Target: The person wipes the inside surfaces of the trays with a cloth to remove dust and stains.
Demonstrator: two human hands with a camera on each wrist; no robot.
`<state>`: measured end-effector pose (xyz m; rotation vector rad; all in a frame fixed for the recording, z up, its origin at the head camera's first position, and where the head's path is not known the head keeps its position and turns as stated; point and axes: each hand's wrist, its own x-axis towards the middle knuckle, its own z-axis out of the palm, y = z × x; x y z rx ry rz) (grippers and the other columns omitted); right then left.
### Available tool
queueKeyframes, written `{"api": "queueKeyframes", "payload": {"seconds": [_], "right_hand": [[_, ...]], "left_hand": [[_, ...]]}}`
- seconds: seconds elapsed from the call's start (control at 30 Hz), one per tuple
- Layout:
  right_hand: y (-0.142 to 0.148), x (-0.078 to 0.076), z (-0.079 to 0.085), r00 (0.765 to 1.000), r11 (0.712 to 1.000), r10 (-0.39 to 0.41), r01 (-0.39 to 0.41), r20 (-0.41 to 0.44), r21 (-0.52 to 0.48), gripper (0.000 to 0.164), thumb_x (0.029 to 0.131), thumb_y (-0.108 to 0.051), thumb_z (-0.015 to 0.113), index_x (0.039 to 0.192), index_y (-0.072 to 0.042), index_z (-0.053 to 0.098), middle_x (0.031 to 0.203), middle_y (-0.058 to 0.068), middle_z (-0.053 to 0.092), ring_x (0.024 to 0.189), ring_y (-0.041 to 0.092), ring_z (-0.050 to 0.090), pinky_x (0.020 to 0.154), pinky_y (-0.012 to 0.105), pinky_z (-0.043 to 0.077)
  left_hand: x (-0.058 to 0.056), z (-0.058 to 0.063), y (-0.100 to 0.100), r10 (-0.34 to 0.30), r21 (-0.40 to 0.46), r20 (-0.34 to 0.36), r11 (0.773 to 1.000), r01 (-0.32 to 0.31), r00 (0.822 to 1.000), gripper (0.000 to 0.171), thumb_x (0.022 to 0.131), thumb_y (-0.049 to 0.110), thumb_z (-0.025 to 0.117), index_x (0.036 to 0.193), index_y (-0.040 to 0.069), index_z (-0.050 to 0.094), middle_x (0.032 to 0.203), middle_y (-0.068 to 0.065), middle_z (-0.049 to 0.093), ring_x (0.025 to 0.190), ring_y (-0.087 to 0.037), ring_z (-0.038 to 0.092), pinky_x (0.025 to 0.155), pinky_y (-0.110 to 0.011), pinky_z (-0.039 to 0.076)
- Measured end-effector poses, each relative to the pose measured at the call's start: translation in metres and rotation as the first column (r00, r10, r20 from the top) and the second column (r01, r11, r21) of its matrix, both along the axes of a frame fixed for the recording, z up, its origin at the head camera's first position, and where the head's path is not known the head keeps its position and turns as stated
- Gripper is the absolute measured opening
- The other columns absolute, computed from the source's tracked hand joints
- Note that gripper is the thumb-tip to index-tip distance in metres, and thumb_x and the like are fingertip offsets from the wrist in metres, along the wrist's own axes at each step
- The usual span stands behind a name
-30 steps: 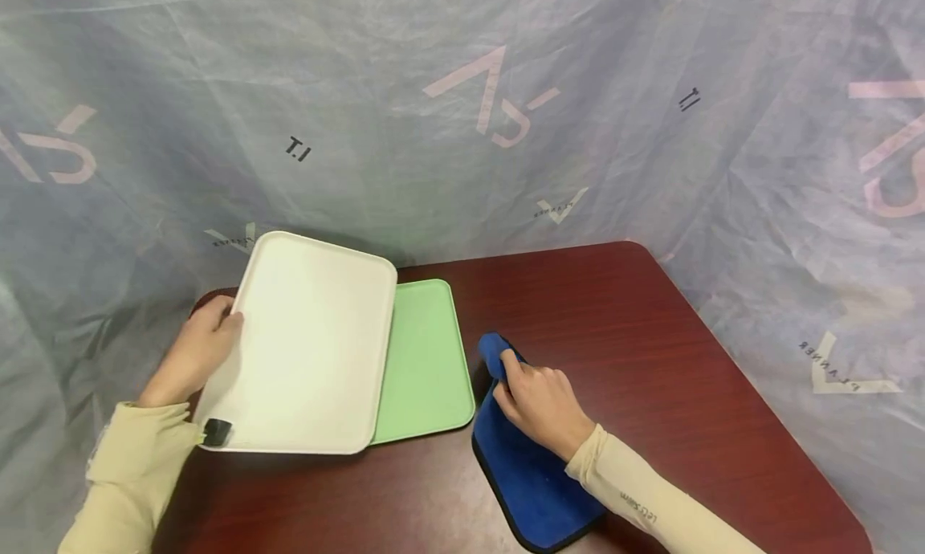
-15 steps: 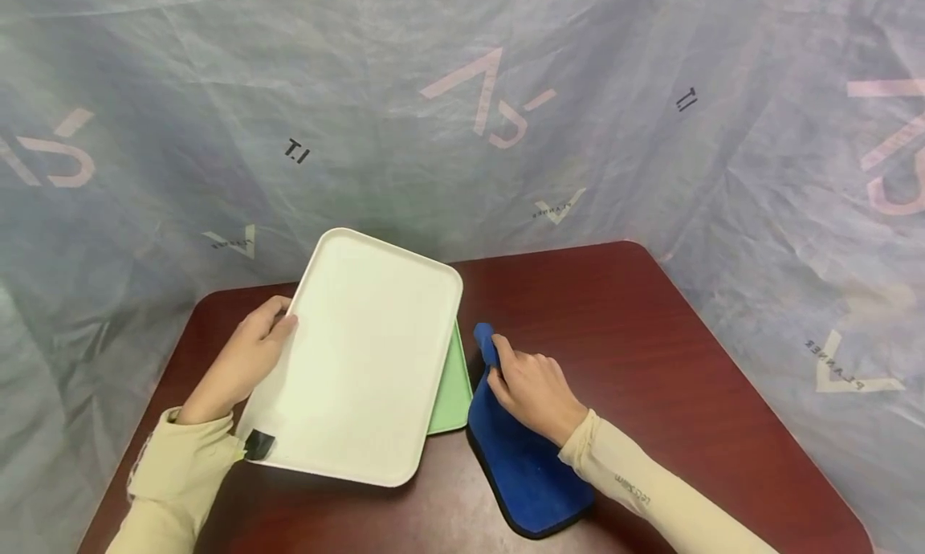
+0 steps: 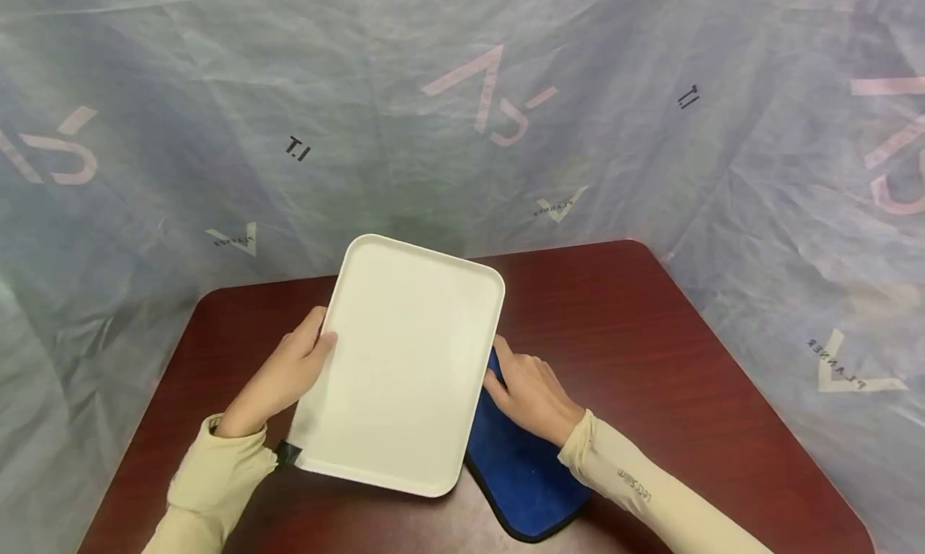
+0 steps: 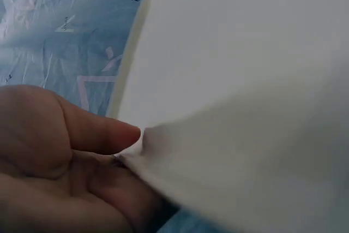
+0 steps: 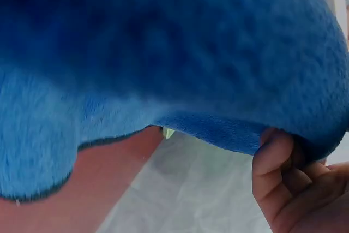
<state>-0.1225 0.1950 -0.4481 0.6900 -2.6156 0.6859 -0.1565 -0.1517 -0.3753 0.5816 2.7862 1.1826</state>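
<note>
My left hand (image 3: 285, 373) pinches the left rim of a white rectangular tray (image 3: 405, 369), held up and tilted over the table. The left wrist view shows the thumb on the face of the tray (image 4: 229, 80) and fingers behind its edge. My right hand (image 3: 531, 393) grips a blue cloth with dark edging (image 3: 527, 474) at its top end; the rest hangs down toward the table. In the right wrist view the curled fingers hold a fold of the fuzzy cloth (image 5: 218, 42). The tray's right edge overlaps the cloth's top in the head view.
The dark red wooden table (image 3: 600, 313) has rounded back corners. Behind and beside it hangs a grey printed fabric backdrop (image 3: 390, 120). A black tab (image 3: 287, 454) sits at the left sleeve's cuff, by the tray's lower left corner.
My left hand has carried the white tray rightward, up to the blue cloth. The green tray on the table is now hidden behind it. My right hand has hardly moved, still gripping the cloth.
</note>
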Motion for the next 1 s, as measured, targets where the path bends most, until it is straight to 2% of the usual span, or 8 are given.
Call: {"api": "queueKeyframes", "payload": {"seconds": [0.17, 0.27, 0.33, 0.47, 0.63, 0.73, 0.83, 1.0], "right_hand": [[0.007, 0.000, 0.001, 0.999, 0.999, -0.028, 0.029, -0.016, 0.045, 0.053, 0.095, -0.010, 0.058, 0.145, -0.004, 0.042, 0.048, -0.012, 0.032, 0.037, 0.001, 0.024, 0.039, 0.018, 0.018], [0.009, -0.001, 0.000, 0.998, 0.997, -0.053, 0.056, -0.042, 0.056, 0.052, 0.095, -0.010, 0.058, 0.145, -0.003, 0.043, 0.048, -0.012, 0.032, 0.037, 0.002, 0.024, 0.038, 0.019, 0.018], [0.010, -0.002, 0.001, 0.993, 0.995, -0.077, 0.082, -0.088, 0.052, 0.048, 0.095, -0.010, 0.057, 0.141, -0.001, 0.047, 0.049, -0.011, 0.033, 0.037, 0.003, 0.026, 0.038, 0.021, 0.021], [0.011, -0.005, 0.004, 0.971, 0.990, -0.136, 0.138, -0.195, -0.007, 0.040, 0.095, -0.010, 0.056, 0.132, 0.004, 0.051, 0.054, -0.009, 0.038, 0.041, 0.004, 0.030, 0.040, 0.023, 0.027], [0.011, -0.008, 0.013, 0.938, 0.985, -0.165, 0.140, -0.304, -0.101, 0.037, 0.094, -0.010, 0.057, 0.127, 0.005, 0.052, 0.056, -0.006, 0.044, 0.042, 0.005, 0.034, 0.040, 0.023, 0.030], [0.008, -0.011, 0.020, 0.924, 0.991, -0.133, 0.120, -0.358, -0.060, 0.036, 0.094, -0.012, 0.057, 0.126, 0.004, 0.054, 0.060, -0.001, 0.053, 0.044, 0.009, 0.043, 0.041, 0.025, 0.035], [0.004, -0.015, 0.026, 0.915, 0.994, -0.084, 0.104, -0.395, 0.031, 0.034, 0.093, -0.013, 0.059, 0.124, 0.002, 0.057, 0.063, 0.002, 0.056, 0.046, 0.012, 0.047, 0.040, 0.026, 0.034], [-0.002, -0.020, 0.032, 0.911, 0.985, -0.024, 0.091, -0.411, 0.145, 0.032, 0.091, -0.013, 0.063, 0.121, -0.001, 0.059, 0.061, 0.000, 0.050, 0.045, 0.012, 0.043, 0.038, 0.024, 0.026]], "left_hand": [[0.006, -0.007, 0.007, 0.006, 0.027, 0.015, 1.000, -0.006, 1.000, 0.041, 0.110, 0.019, 0.037, 0.147, 0.001, 0.032, 0.126, -0.022, 0.054, 0.106, -0.031, 0.060, 0.082, -0.045, 0.051], [0.009, -0.008, 0.010, 0.016, 0.078, 0.025, 0.997, -0.018, 1.000, 0.037, 0.109, 0.017, 0.039, 0.142, 0.001, 0.037, 0.120, -0.021, 0.057, 0.099, -0.029, 0.064, 0.075, -0.043, 0.054], [0.011, -0.009, 0.012, 0.022, 0.111, 0.034, 0.993, -0.025, 0.999, 0.035, 0.109, 0.017, 0.039, 0.139, 0.000, 0.039, 0.116, -0.021, 0.058, 0.095, -0.027, 0.065, 0.072, -0.041, 0.055], [0.013, -0.010, 0.014, 0.030, 0.169, 0.062, 0.985, -0.041, 0.998, 0.032, 0.109, 0.016, 0.039, 0.137, 0.001, 0.039, 0.114, -0.021, 0.058, 0.094, -0.027, 0.066, 0.071, -0.040, 0.056], [0.014, -0.013, 0.018, 0.023, 0.204, 0.090, 0.978, -0.041, 0.996, 0.031, 0.109, 0.015, 0.039, 0.136, 0.000, 0.039, 0.115, -0.023, 0.058, 0.093, -0.028, 0.067, 0.071, -0.041, 0.057], [0.015, -0.017, 0.022, 0.016, 0.200, 0.087, 0.979, -0.033, 0.996, 0.034, 0.109, 0.015, 0.039, 0.140, 0.001, 0.037, 0.119, -0.023, 0.057, 0.096, -0.028, 0.066, 0.072, -0.041, 0.057], [0.016, -0.020, 0.026, 0.015, 0.185, 0.076, 0.982, -0.029, 0.997, 0.037, 0.109, 0.014, 0.040, 0.143, 0.003, 0.036, 0.122, -0.024, 0.056, 0.098, -0.031, 0.066, 0.072, -0.042, 0.056], [0.016, -0.022, 0.032, 0.000, 0.173, 0.053, 0.985, -0.009, 0.999, 0.037, 0.108, 0.012, 0.040, 0.144, 0.003, 0.037, 0.122, -0.025, 0.058, 0.098, -0.031, 0.067, 0.070, -0.042, 0.057]]}}
